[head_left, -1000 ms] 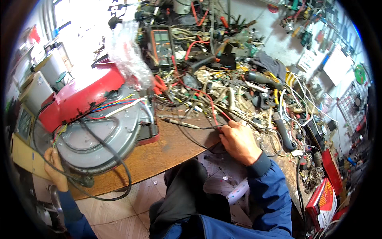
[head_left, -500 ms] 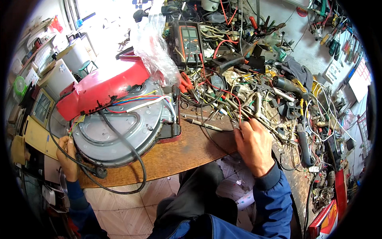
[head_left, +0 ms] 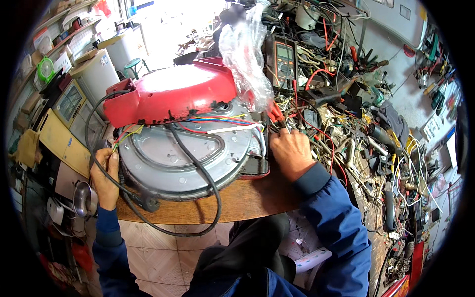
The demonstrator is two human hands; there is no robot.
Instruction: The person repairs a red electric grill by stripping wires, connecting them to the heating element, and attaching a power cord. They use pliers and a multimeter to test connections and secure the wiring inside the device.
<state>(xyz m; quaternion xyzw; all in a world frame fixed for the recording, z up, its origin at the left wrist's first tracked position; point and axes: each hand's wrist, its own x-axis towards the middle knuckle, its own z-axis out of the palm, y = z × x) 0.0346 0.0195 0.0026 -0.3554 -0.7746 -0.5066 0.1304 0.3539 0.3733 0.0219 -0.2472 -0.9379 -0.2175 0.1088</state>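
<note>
The upturned appliance point(head_left: 185, 148), a round grey base with a red shell behind it, lies on its side across the wooden workbench point(head_left: 232, 200), its underside and coloured wiring facing the person, seemingly so the leads can be reached. Its black power cord point(head_left: 210, 183) loops over the bench edge. The left hand point(head_left: 104, 175) grips the base's left rim, fingers curled closed around it, apparently steadying it. The right hand point(head_left: 292, 153) rests at the right edge, fingers bent onto the thin wires point(head_left: 277, 126); whether it pinches one is unclear. A multimeter point(head_left: 283, 57) stands behind.
</note>
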